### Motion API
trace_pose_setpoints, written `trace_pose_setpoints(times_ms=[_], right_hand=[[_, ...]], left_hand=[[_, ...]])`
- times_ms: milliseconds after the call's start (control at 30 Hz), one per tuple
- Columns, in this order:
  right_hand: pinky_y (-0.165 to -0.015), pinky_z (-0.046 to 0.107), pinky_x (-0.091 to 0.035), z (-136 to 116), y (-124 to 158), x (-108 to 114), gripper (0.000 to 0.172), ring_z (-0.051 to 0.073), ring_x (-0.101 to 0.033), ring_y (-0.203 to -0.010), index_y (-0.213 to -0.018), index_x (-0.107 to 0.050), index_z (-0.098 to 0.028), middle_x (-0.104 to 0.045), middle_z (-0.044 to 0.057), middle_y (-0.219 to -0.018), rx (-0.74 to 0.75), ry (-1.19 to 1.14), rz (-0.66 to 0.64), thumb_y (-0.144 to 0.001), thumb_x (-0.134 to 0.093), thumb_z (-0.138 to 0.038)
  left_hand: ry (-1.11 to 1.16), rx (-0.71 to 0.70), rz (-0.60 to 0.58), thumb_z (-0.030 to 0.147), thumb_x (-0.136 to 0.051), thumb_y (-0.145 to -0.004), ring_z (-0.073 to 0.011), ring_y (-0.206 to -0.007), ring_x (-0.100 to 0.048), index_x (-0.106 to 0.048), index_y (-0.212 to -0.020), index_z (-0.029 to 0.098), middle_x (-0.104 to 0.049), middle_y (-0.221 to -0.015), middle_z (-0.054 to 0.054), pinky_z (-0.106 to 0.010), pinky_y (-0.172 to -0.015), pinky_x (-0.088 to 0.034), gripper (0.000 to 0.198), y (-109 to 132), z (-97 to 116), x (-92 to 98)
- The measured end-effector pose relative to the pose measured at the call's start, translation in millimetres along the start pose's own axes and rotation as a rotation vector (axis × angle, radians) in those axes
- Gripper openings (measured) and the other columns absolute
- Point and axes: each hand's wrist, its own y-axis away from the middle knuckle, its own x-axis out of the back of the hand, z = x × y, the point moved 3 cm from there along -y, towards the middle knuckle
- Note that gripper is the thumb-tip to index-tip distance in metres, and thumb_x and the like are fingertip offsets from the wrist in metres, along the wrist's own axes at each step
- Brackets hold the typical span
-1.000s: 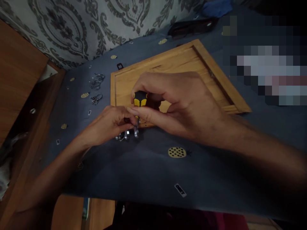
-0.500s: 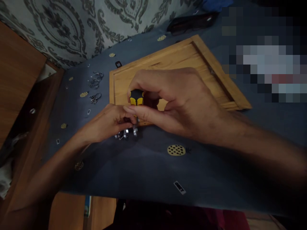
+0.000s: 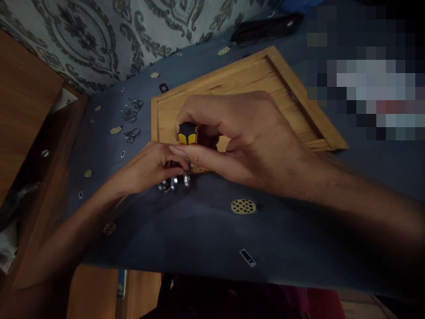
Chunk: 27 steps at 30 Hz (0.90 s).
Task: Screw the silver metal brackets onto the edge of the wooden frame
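Cloth-covered desk [image 3: 156, 239] | right hand [image 3: 244, 133] pinching yellow-black handle [image 3: 187, 132]: likely light, stiff, best held round its sides | left hand [image 3: 151, 166] by metal hooks [image 3: 174, 183], pinch unclear

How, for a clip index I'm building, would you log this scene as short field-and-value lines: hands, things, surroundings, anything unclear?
Right hand: grips a yellow-and-black handle from above
Left hand: fingers bent close below the handle
Near the left fingertips: curved metal pieces
Under the hands: wooden board with raised rim
Left of the board: two clusters of small metal parts
Beyond the board: dark elongated item
Surface: blue cloth with pineapple prints
Unclear: handle's lower end, hidden; upper right, pixelated
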Motion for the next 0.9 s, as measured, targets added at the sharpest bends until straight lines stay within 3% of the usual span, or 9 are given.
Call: trace_pose_setpoints(times_ms=[433,900], right_hand=[[-0.067,0.025,-0.041,0.0,0.0,-0.9,0.018,0.010,-0.055,-0.070,-0.090,-0.056,-0.020,-0.059,-0.003,-0.077,0.031,0.023,0.018,-0.103,-0.057,-0.032],[-0.068,0.027,-0.041,-0.1,-1.3,1.1,0.022,0.012,-0.056,-0.068,-0.086,-0.053,-0.021,-0.055,-0.004,-0.070,-0.002,0.027,-0.005,-0.102,-0.057,-0.036]], left_hand=[[-0.052,0.074,-0.008,0.024,-0.068,-0.091,-0.0142,-0.072,-0.068,-0.074,-0.088,0.019,-0.076,-0.082,0.002,-0.024,-0.068,-0.046,0.009,0.9,-6.9,-1.1],[-0.017,0.103,0.010,0.023,-0.065,-0.091,-0.0150,-0.074,-0.068,-0.076,-0.087,0.019,-0.076,-0.082,0.000,-0.025,-0.069,-0.048,0.012,-1.1,-2.7,-0.4]])
